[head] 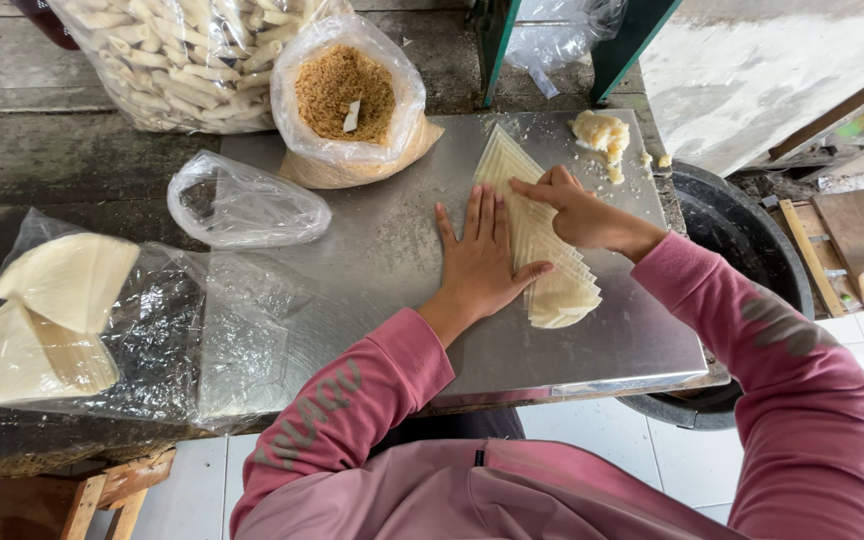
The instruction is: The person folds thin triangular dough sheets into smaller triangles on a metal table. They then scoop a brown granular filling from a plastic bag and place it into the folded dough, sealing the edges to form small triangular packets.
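A fanned row of thin pale triangular pastry wrappers (552, 262) lies on a steel sheet (392, 250). My left hand (479, 262) rests flat on the sheet, fingers spread, its thumb touching the left edge of the wrappers. My right hand (572, 208) hovers over the upper part of the row, index finger pointing left and pressing on a wrapper. A lump of pale yellowish filling (600, 134) sits at the sheet's far right corner.
An open bag of brown crumbs (347, 95) and a big bag of pale rolled sticks (177, 55) stand at the back. A crumpled clear bag (242, 205) lies left of centre. A bag of stacked wrappers (52, 320) sits far left. A black tub (742, 250) stands to the right.
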